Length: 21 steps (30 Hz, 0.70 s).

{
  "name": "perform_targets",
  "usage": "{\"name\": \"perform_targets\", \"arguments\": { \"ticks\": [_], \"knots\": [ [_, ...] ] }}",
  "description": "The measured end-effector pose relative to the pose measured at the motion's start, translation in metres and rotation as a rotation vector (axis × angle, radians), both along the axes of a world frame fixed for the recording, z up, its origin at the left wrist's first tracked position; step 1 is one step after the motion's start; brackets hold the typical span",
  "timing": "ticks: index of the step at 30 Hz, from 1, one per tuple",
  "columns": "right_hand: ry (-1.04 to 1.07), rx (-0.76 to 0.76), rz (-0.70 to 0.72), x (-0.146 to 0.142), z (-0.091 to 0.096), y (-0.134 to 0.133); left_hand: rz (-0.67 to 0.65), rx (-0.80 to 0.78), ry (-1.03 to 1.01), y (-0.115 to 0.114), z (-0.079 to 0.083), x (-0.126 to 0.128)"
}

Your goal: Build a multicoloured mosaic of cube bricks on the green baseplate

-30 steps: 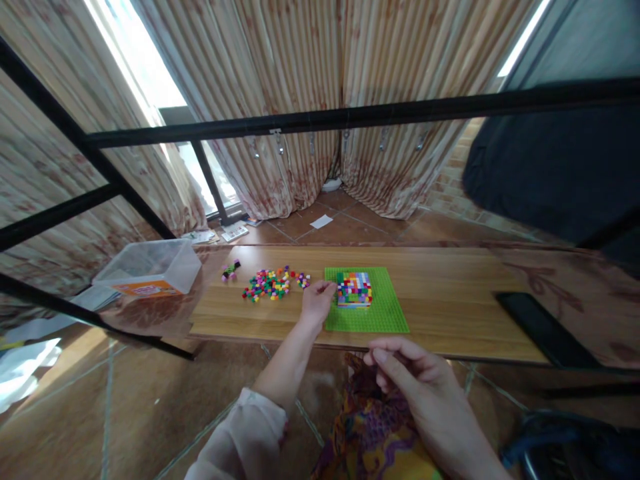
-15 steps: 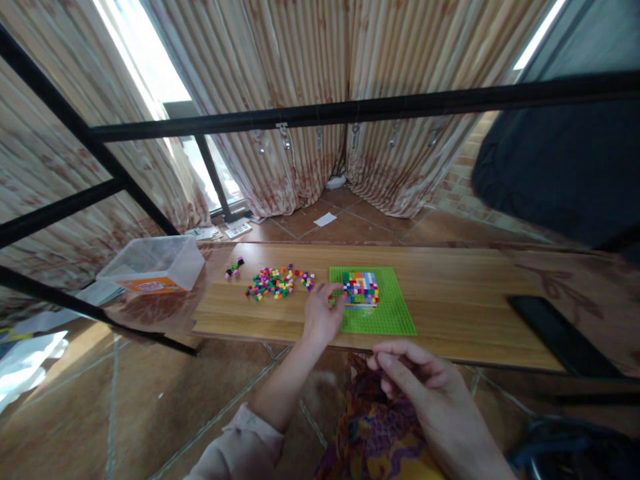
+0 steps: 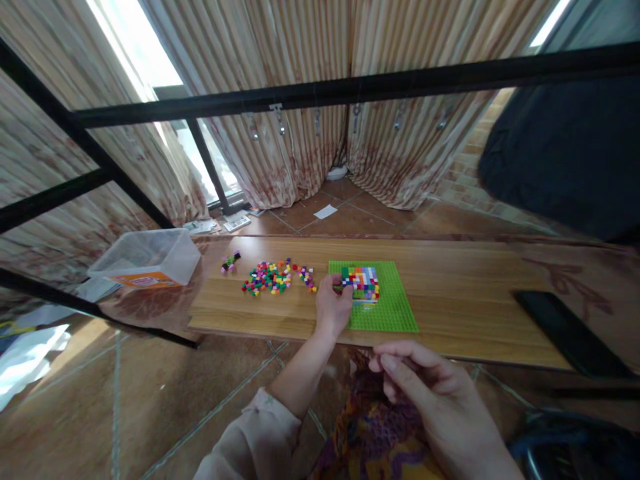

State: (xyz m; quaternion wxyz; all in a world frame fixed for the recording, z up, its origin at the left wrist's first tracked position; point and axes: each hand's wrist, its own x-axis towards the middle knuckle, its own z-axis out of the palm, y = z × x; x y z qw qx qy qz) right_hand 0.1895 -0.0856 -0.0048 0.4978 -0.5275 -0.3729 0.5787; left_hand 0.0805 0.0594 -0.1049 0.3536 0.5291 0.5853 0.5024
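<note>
A green baseplate (image 3: 390, 313) lies on a low wooden table (image 3: 450, 293), with a block of small coloured bricks (image 3: 364, 283) built on its far left part. My left hand (image 3: 334, 308) rests on the plate's left edge, fingers curled against the block's left side; what they pinch is too small to see. A loose pile of coloured bricks (image 3: 273, 276) lies to the left of the plate. My right hand (image 3: 430, 393) hovers near my lap below the table's front edge, fingers curled and pinched together.
A clear plastic box (image 3: 145, 259) sits at the table's left end, with a small brick cluster (image 3: 230, 262) between it and the pile. A black flat object (image 3: 570, 333) lies at the right. Black metal bars (image 3: 350, 90) cross overhead. Curtains hang behind.
My left hand has slid right from the plate's left edge to the side of the brick block. My right hand has barely moved.
</note>
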Motion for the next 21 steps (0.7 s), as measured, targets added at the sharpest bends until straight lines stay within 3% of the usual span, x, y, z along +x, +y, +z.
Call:
{"name": "perform_targets", "arguments": {
  "ticks": [5,16,21],
  "knots": [
    [-0.023,0.004,0.016,0.0011,0.0000,-0.0007,0.028,-0.033,-0.110,0.0023,-0.0012,0.0032],
    [-0.007,-0.021,0.009,0.0004,0.0067,0.0015,0.071,-0.023,-0.090,0.0037,-0.0070,0.0047],
    [0.004,-0.012,0.008,0.0004,0.0063,-0.0001,0.014,-0.032,-0.140,0.0011,-0.0059,0.0001]
  ]
}}
